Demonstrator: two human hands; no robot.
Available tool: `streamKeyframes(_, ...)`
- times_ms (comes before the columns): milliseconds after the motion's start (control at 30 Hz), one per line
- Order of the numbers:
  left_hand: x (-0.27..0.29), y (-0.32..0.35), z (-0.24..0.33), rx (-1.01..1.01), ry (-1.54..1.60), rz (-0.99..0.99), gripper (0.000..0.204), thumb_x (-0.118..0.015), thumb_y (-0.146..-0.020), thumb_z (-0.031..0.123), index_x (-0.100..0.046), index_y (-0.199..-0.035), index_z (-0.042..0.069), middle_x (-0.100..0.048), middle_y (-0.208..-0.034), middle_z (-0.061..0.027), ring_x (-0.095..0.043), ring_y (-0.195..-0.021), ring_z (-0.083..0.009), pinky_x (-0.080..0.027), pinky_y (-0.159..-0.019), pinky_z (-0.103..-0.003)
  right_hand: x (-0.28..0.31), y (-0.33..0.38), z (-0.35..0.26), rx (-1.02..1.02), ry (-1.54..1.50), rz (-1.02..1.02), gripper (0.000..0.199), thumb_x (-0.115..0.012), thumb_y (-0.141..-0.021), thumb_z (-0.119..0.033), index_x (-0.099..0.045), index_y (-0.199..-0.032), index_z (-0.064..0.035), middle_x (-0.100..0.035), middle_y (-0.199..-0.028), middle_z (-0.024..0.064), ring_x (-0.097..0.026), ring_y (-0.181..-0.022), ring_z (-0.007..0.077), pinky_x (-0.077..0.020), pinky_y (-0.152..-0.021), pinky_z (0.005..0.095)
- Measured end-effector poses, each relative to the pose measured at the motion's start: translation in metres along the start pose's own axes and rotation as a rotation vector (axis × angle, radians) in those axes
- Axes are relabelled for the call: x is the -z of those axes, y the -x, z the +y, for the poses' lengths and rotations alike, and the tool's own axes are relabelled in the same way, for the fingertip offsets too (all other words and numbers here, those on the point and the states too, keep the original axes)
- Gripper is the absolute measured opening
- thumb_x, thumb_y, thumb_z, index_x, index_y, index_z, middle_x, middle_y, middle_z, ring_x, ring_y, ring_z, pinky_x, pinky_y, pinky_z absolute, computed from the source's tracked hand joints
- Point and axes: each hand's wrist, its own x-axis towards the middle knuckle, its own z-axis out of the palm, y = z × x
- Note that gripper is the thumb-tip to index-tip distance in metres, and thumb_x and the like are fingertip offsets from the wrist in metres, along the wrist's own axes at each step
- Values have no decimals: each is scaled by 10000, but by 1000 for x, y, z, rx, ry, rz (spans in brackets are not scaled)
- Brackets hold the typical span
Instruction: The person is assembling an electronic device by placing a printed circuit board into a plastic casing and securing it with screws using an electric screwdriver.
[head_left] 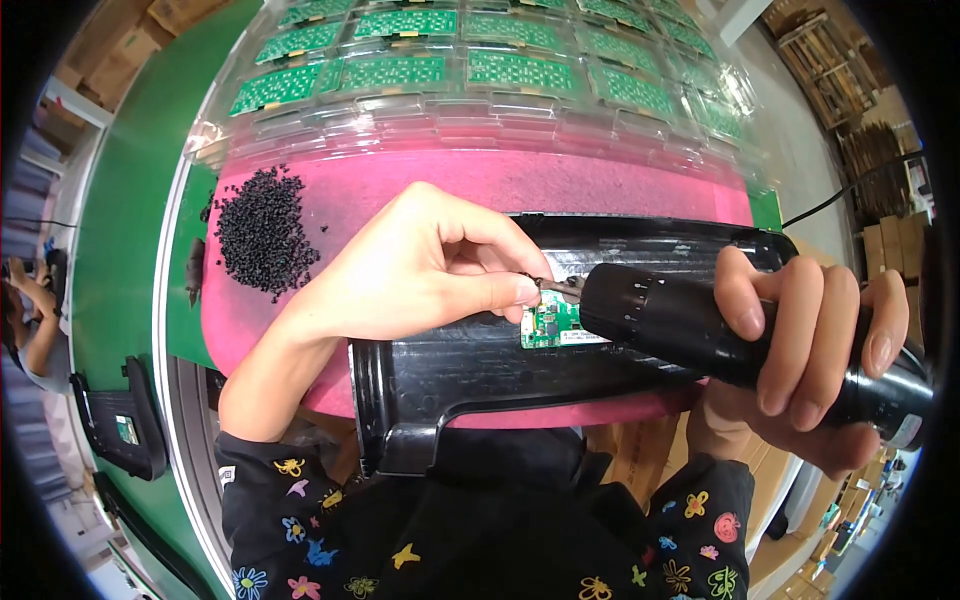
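Observation:
My right hand (815, 350) wraps around a black electric screwdriver (665, 318), which lies almost level and points left. Its bit reaches the fingertips of my left hand (430, 270). Thumb and forefinger there pinch a small black screw (533, 281) at the bit's end, partly hidden by the fingers. Just below the bit, a green circuit board (548, 330) with a white label sits inside a long black plastic housing (480, 370). The screwdriver's head covers the board's right part.
A heap of small black screws (265, 235) lies on the pink mat (335, 185) at left. Clear plastic trays (480, 115) of green boards are stacked behind. Another black housing (120, 420) with a board rests on the green table (135, 240), and a person (40, 310) sits at far left.

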Motion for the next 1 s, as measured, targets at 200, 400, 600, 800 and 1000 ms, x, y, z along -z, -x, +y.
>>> streamKeyframes(200,4,3,3,29,3,-63,132,-645,-863,-69,-699,-984,-61,-701,-847,-132,-676,-734,-155,-568,-668,-271,2,-3,-15,-131,135,-74,398,-813,-738,-182,-499,-982,-162,-594,-648,-59,-561,-589,82,-381,-759,326)
streamKeyframes(400,4,-2,9,21,-242,72,136,-595,-904,-37,-694,-992,-64,-698,-813,-108,-666,-710,-131,-561,-666,-250,12,-14,-17,14,107,-81,423,-773,-768,-263,-446,-989,-110,-567,-621,-58,-532,-540,70,-387,-627,256)
streamKeyframes(600,7,-2,5,-9,-478,65,57,-606,-878,-34,-652,-847,-44,-647,-700,-65,-628,-614,-110,-505,-556,-257,27,-20,-15,-230,410,157,397,-631,-859,-410,-451,-977,-76,-490,-620,-53,-443,-530,56,-349,-574,238)
streamKeyframes(800,7,-11,-5,-500,-740,-88,63,-683,-788,-24,-625,-810,-15,-662,-731,-70,-666,-656,-201,-531,-586,-313,29,-29,-9,-278,502,205,406,-597,-854,-436,-463,-940,-62,-458,-600,-37,-390,-483,74,-342,-529,251)
streamKeyframes(1000,8,-13,-10,-458,-734,-179,92,-697,-752,9,-669,-838,25,-693,-783,-60,-684,-723,-216,-555,-600,-326,31,-29,-5,-312,517,198,396,-597,-858,-411,-478,-963,-48,-466,-602,-24,-403,-488,83,-353,-532,259)
